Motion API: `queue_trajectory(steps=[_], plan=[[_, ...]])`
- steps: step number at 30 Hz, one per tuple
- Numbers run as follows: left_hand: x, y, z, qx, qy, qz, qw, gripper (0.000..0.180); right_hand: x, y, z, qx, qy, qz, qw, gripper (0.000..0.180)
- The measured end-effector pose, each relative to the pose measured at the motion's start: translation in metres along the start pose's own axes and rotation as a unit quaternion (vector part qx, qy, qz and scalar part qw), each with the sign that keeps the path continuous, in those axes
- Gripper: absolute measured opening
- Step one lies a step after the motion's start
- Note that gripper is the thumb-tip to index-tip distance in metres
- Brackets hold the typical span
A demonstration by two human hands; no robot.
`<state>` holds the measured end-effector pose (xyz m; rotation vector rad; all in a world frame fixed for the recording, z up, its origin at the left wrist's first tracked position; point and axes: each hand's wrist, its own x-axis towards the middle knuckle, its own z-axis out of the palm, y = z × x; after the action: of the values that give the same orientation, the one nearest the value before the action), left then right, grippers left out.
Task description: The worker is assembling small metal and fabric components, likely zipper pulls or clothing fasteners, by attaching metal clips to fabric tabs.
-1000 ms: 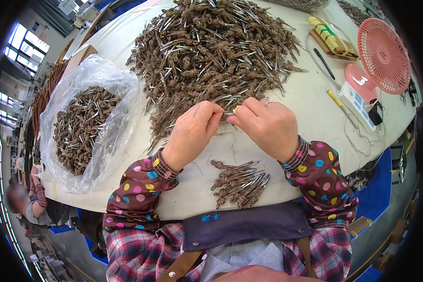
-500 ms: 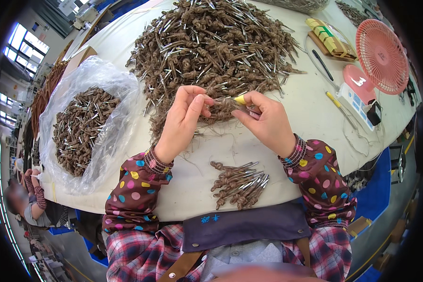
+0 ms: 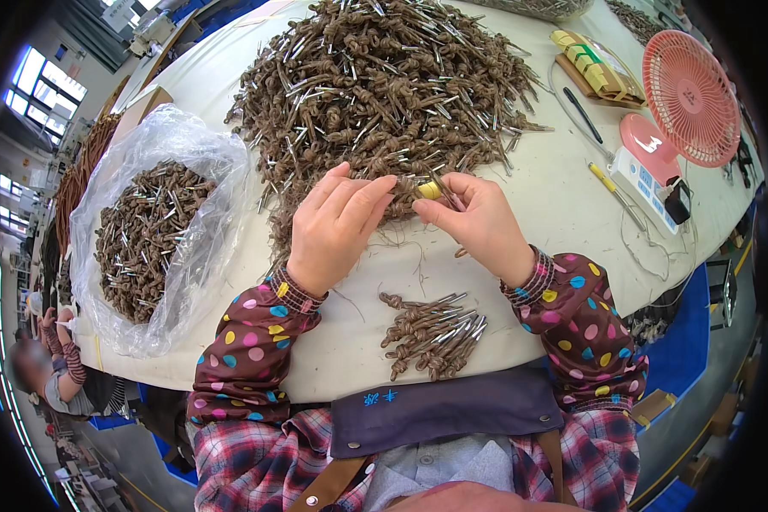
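A large heap of knotted brown cords with silvery metal tips point(image 3: 375, 94) fills the table before me. At its near edge, my right hand point(image 3: 480, 220) pinches a small tool with a yellow part point(image 3: 428, 190); its full shape is hidden by my fingers. A bit of brown cord point(image 3: 461, 253) shows beneath that hand. My left hand point(image 3: 337, 226) is beside it, fingers bent together at the heap's edge, and what they hold is hidden. Nearer to me lies a small bunch of the same knotted cords point(image 3: 433, 335), tips pointing right.
On the left stands a clear plastic bag point(image 3: 230, 162) of more knotted cords. At right are a pink fan point(image 3: 689, 98), a white power strip point(image 3: 644, 192), a yellow-handled tool point(image 3: 610, 186), a black pen point(image 3: 583, 115) and a yellow-wrapped packet point(image 3: 602, 68). Another person point(image 3: 55, 367) sits far left.
My left hand has turned over the work, with its fingers now closer together and covering more. The yellow part in my right hand has shifted slightly left and down.
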<state>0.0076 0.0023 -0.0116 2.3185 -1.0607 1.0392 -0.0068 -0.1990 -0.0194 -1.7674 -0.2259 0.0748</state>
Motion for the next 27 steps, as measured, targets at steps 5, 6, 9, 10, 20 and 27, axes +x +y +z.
queue_trajectory(steps=[5,6,9,10,20,27], plan=[[-0.002,-0.006,-0.004,0.043,-0.013,0.043,0.998,0.032,-0.002,-0.002,-0.001,0.073,-0.032,0.047,0.996,0.022],[-0.002,-0.006,-0.005,0.055,-0.014,0.051,0.997,0.031,-0.003,-0.004,0.000,0.079,-0.045,0.074,0.993,0.023],[0.001,-0.002,-0.008,0.059,-0.009,0.042,0.997,0.028,-0.002,-0.003,0.001,0.136,-0.068,0.125,0.980,0.019],[0.001,-0.002,-0.008,0.060,-0.009,0.042,0.997,0.028,-0.002,-0.004,0.000,0.136,-0.068,0.125,0.980,0.019],[-0.002,0.001,-0.003,-0.113,-0.026,-0.103,0.988,0.018,-0.001,-0.005,-0.003,0.223,-0.136,0.216,0.941,0.021],[0.003,0.000,-0.008,-0.138,-0.045,-0.107,0.984,0.017,-0.001,0.002,-0.007,-0.116,0.035,-0.111,0.986,0.038]])
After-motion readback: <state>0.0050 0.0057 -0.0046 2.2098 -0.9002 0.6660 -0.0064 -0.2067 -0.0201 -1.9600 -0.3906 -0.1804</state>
